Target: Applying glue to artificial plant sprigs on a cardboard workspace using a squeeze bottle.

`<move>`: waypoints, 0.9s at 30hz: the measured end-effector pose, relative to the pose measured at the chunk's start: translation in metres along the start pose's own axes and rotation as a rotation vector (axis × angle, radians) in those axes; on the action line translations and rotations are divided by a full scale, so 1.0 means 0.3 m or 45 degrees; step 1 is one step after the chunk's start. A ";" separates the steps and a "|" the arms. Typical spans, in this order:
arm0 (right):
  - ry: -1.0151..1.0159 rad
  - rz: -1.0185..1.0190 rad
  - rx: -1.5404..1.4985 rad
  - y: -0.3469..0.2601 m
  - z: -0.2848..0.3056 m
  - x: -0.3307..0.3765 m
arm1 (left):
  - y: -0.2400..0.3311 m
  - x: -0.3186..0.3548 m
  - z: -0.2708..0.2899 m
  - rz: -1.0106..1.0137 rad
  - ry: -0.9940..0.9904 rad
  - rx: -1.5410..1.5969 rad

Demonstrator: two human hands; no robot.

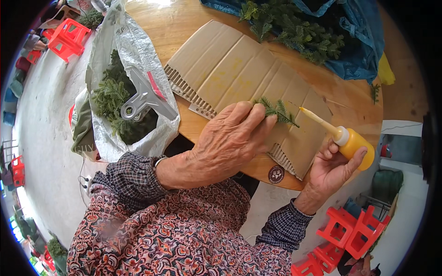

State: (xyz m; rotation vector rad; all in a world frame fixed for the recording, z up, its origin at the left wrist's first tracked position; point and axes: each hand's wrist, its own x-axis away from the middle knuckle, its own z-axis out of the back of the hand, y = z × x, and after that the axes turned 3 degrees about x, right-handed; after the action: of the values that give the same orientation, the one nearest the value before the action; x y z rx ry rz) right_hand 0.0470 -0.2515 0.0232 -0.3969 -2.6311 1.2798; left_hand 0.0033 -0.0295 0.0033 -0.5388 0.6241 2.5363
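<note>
My left hand (232, 138) is closed on a small green fir sprig (276, 112), its fingertips pinching the stem end while the needled tip points right. In my right hand (335, 166) is a squeeze bottle (357, 146) of yellow-orange liquid with a long thin nozzle. The nozzle is tilted up to the left, and its yellow-tipped end is just right of the sprig, apart from it. Under both lies a corrugated cardboard sheet (221, 60) with yellow smears on its middle. Part of the sprig is hidden behind my left fingers.
A white woven sack (138, 41) of green sprigs, with a large grey clip (149, 99) on its edge, stands at left. A blue bag (363, 50) with more fir sprigs (304, 34) lies at the far right of the wooden table (184, 18). Red stools (69, 39) stand around.
</note>
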 end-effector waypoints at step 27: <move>0.002 -0.046 -0.060 -0.011 0.033 0.015 | -0.092 -0.037 0.001 -0.116 -0.073 0.008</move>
State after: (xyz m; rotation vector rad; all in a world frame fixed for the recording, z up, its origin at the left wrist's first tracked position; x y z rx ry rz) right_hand 0.0395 -0.2593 0.0201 -0.3557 -2.6585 1.2086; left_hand 0.0268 -0.0116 -0.0003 -0.4793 0.5736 2.4547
